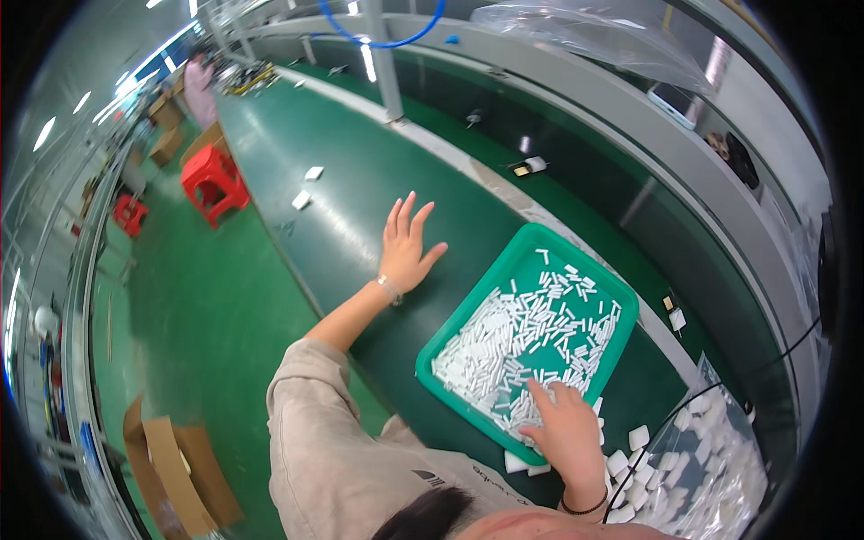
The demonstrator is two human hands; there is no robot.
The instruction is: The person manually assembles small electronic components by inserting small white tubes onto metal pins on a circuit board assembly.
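Note:
My left hand [407,250] is stretched out over the green work surface [342,162], fingers spread and nothing in them. Two small white blocks [307,186] lie on the surface beyond its fingertips. To the right, a green plastic tray [524,236] holds a great many short white stick-like pieces [490,346], heaped thickest along its left side. My right hand [569,434] reaches over the tray's near right edge, thumb and forefinger apart just above the pieces. Nothing shows between those fingers; its other fingers are partly bent.
White rounded blocks [637,481] and a clear plastic bag [720,450] lie at the lower right, crossed by a black cable. Small parts [529,166] rest in the channel behind the bench. Red stools [214,180], a cardboard box [175,472] and a distant person [200,90] are at left.

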